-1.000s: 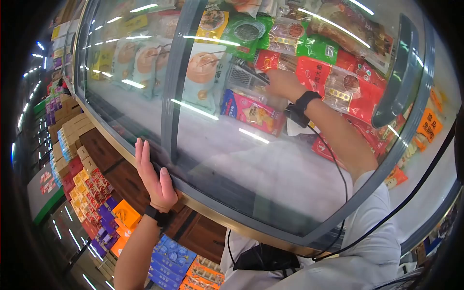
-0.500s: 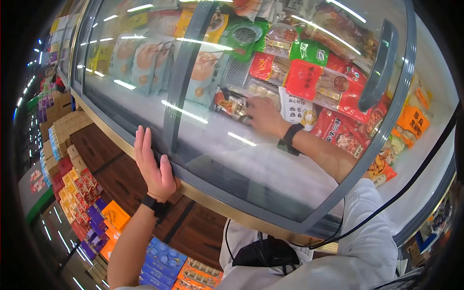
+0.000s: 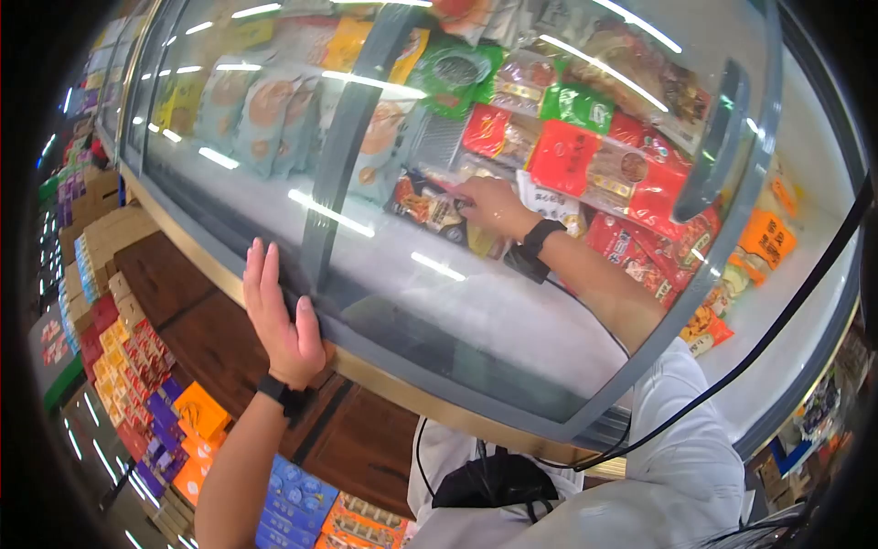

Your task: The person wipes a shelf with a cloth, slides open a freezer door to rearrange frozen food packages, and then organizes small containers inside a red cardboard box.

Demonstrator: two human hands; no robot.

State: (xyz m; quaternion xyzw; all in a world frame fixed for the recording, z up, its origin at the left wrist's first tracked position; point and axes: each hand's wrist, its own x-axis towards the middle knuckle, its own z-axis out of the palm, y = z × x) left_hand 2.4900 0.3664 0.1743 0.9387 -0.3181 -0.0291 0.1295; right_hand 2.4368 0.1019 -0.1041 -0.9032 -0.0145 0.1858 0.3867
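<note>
My left hand (image 3: pixel 285 322) lies open against the grey frame of the chest freezer's sliding glass lid (image 3: pixel 384 352), fingers stretched out and thumb apart. Beneath the glass, my right hand (image 3: pixel 498 209) is inside the freezer, its fingers curled round the near end of a dark packet with a food picture (image 3: pixel 422 199). Glare on the lid blurs the fingertips. A white packet with black print (image 3: pixel 549 203) lies just beyond that wrist, beside a red and clear packet (image 3: pixel 604 165).
Pale blue bags (image 3: pixel 274 119) stand in the freezer's left part, and green packets (image 3: pixel 453 73) lie farther back. Orange packets (image 3: pixel 768 236) lie at the right opening, where a black cable (image 3: pixel 777 339) crosses. Stacked boxes (image 3: pixel 197 412) stand on the left.
The view has shifted slightly. My right hand has closed in on the dark packet's end, and the packet's tilt has changed a little. My left hand stays on the lid frame.
</note>
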